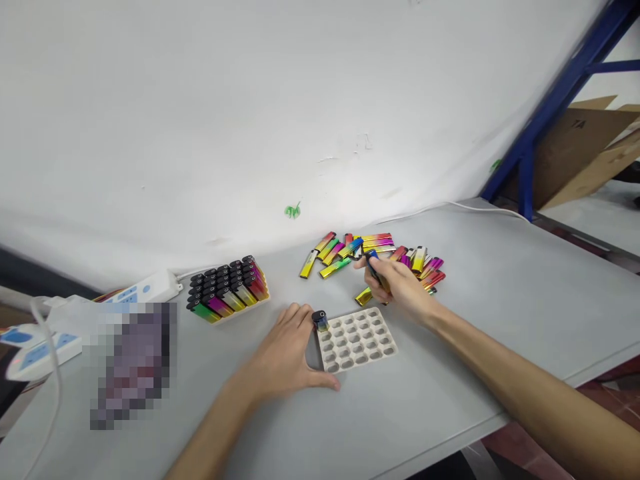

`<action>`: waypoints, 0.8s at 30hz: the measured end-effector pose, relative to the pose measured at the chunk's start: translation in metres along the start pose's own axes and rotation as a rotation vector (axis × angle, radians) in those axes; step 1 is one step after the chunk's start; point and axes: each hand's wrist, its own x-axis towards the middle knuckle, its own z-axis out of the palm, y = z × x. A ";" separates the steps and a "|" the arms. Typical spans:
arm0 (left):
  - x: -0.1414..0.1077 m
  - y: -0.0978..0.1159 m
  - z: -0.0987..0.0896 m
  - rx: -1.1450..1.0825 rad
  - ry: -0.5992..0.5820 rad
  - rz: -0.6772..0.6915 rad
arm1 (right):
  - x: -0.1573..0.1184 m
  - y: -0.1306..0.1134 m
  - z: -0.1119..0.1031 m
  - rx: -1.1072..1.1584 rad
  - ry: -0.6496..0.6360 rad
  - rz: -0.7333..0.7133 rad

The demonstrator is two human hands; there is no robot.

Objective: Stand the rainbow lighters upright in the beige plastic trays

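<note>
Left hand (287, 350) spread at the nine o'clock side of the tray (358, 341), right hand (400, 285) pinching a blue lighter (374, 267), lol.

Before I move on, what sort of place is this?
Probably a small workshop or storeroom: loose lighters lie by a tray with rows of holes, and cardboard boxes show past a blue frame.

The pale tray (354, 366) lies flat mid-desk (450, 400), its pockets bare but for a black-topped lighter (321, 321) upright at its far left corner; a blue lighter (373, 259), partly hidden, tilts near shiny multicoloured loose lighters (335, 268) towards the desk's far edge
</note>
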 end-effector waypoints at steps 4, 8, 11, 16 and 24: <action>0.001 -0.005 0.001 0.017 0.028 -0.022 | -0.004 0.002 0.005 -0.051 -0.049 0.016; 0.002 -0.007 0.002 0.034 0.060 -0.037 | -0.004 0.005 0.007 0.026 -0.069 0.023; 0.003 -0.008 0.003 0.042 0.082 -0.046 | -0.005 0.004 0.007 0.048 -0.055 0.004; 0.004 -0.010 0.004 0.041 0.110 -0.068 | -0.006 -0.002 0.008 0.058 -0.057 0.014; 0.006 -0.011 0.005 0.051 0.136 -0.088 | -0.001 -0.006 0.003 0.200 0.115 0.167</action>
